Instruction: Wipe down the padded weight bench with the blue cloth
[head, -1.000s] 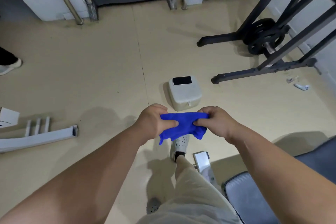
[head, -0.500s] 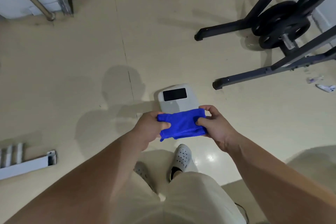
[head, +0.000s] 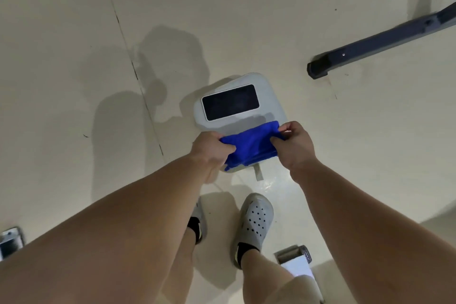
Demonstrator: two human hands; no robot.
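A bunched blue cloth (head: 251, 147) is stretched between both hands in front of me. My left hand (head: 209, 150) grips its left end in a fist. My right hand (head: 294, 145) pinches its right end with thumb and fingers. The cloth hangs above a white box on the floor. No padded bench surface shows in the head view; only a white metal tube end (head: 294, 258) sits at the lower right.
A white lidded box (head: 269, 91) with a dark phone (head: 230, 102) on top lies on the beige floor below my hands. A dark rack foot (head: 370, 48) runs across the upper right. My feet in grey perforated clogs (head: 255, 219) stand just behind the box.
The view has tilted down and closed in on the white box. The rack and weight plates have slid toward the top right. Both hands keep the cloth, the right end raised slightly.
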